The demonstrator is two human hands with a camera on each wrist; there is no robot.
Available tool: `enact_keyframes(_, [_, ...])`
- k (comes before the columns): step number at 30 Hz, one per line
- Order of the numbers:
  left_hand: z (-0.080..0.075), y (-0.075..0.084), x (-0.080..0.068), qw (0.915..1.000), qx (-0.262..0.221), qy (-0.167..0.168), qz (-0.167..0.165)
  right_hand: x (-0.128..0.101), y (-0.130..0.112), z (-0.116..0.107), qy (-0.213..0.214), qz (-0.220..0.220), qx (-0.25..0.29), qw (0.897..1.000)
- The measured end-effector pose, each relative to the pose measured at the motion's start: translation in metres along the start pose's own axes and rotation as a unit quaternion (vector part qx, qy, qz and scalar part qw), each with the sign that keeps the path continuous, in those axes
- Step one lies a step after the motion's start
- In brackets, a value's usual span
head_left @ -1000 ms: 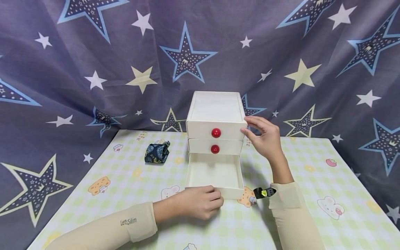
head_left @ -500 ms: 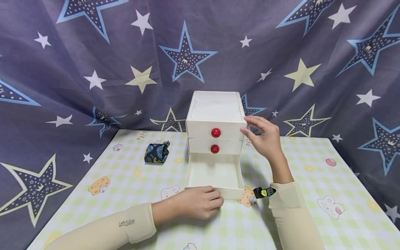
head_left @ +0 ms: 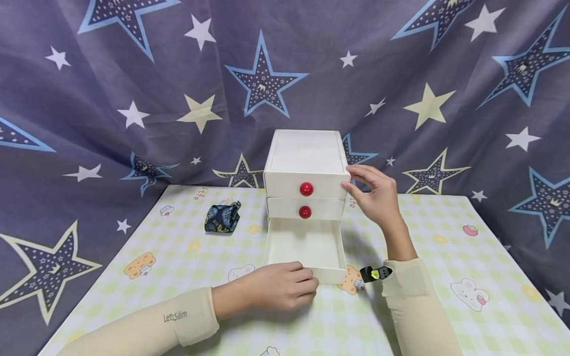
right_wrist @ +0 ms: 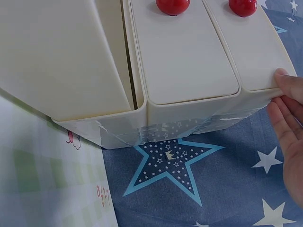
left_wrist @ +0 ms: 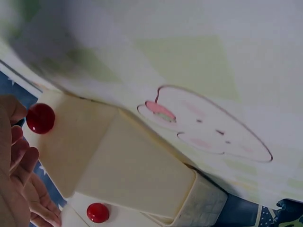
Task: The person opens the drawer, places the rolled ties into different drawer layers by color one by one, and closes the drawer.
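A white three-drawer cabinet [head_left: 306, 163] is seen at the far middle of the worktop [head_left: 445, 277], its bottom drawer [head_left: 306, 247] pulled out toward the near edge. The drawer's front is gripped by the curled fingers of the left hand [head_left: 278, 287]. The cabinet's upper right corner is touched by the loosely spread right hand [head_left: 374, 195]. A folded dark patterned cloth [head_left: 222, 216] lies to the cabinet's left.

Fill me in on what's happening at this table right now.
A person sits at a table with a small white drawer unit. The left hand grips the front of the bottom drawer, which is pulled out and looks empty. The right hand touches the unit's top right corner, steadying it. The two upper drawers, each with a red knob, are closed. A folded dark patterned cloth lies to the left of the unit.
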State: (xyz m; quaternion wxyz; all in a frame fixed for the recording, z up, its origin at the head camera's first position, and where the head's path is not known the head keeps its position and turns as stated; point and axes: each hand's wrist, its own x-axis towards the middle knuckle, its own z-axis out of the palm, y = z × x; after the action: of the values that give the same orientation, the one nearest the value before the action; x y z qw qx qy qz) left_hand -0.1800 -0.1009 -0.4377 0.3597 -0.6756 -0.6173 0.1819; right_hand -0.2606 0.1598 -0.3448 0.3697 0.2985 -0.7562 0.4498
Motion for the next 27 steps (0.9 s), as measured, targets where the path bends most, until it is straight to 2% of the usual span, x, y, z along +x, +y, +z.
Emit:
enact_keyframes(15, [-0.013, -0.023, -0.007, 0.9995, 0.015, 0.001, -0.027, -0.002, 0.001, -0.001, 0.002, -0.004, -0.003, 1.0])
enact_keyframes(20, [-0.017, -0.034, -0.018, 0.9988, 0.022, -0.016, -0.041, -0.001, 0.001, -0.001, 0.002, -0.004, -0.001, 1.0])
enact_keyframes(27, [-0.018, -0.048, -0.041, 0.9959, 0.007, -0.032, -0.084, 0.0, 0.0, 0.0, 0.003, -0.007, -0.001, 1.0])
